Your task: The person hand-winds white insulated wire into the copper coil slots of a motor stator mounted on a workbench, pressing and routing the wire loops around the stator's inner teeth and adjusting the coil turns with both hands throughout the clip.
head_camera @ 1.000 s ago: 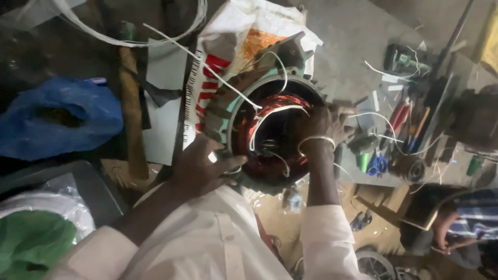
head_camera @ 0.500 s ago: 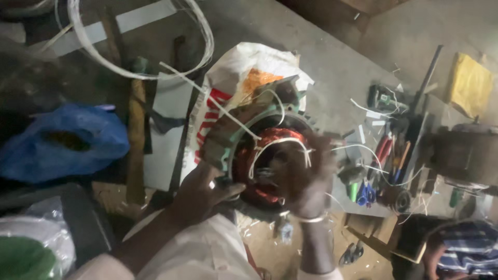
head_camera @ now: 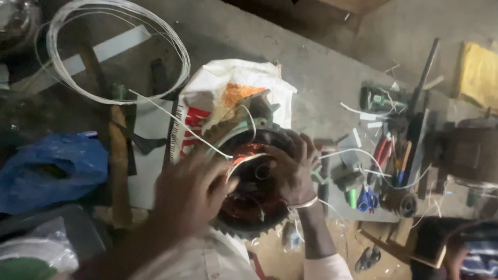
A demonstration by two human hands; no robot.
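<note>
Motor stator under two hands

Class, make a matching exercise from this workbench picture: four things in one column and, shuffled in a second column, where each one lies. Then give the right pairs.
Things
1. coil of white wire
2. blue plastic bag
3. yellow cloth
4. motor stator

Places
A. far right edge, at the top
B. centre, under both hands
C. upper left
D. left edge, halfway down

Pairs: 1-C, 2-D, 3-A, 4-B. The left hand and right hand both rest on the stator's copper windings.
</note>
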